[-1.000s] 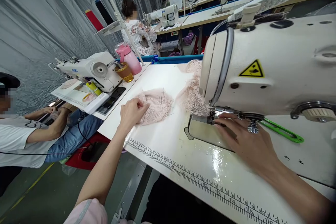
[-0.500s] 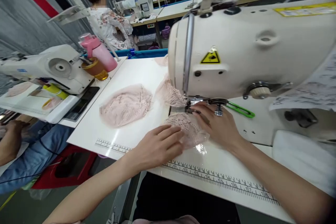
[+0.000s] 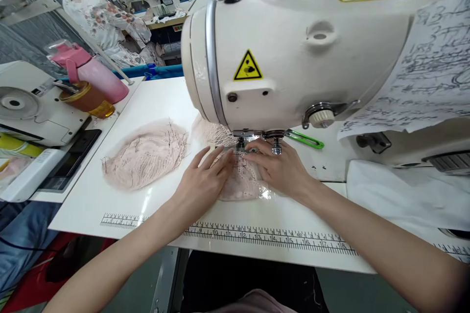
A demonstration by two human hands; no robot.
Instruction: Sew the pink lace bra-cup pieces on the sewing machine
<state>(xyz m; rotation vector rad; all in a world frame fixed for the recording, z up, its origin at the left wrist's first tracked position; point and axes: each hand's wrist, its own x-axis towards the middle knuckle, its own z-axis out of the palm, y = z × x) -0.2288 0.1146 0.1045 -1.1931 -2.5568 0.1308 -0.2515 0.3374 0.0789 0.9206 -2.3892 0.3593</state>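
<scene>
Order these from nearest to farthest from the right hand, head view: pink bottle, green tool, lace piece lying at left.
1. Green tool: beyond the right hand.
2. Lace piece: left of the left hand.
3. Pink bottle: farther left, toward the back.

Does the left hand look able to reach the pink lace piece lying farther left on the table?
Probably yes: the pink lace piece lies close beside the left hand, with only white tabletop visible between them.
</scene>
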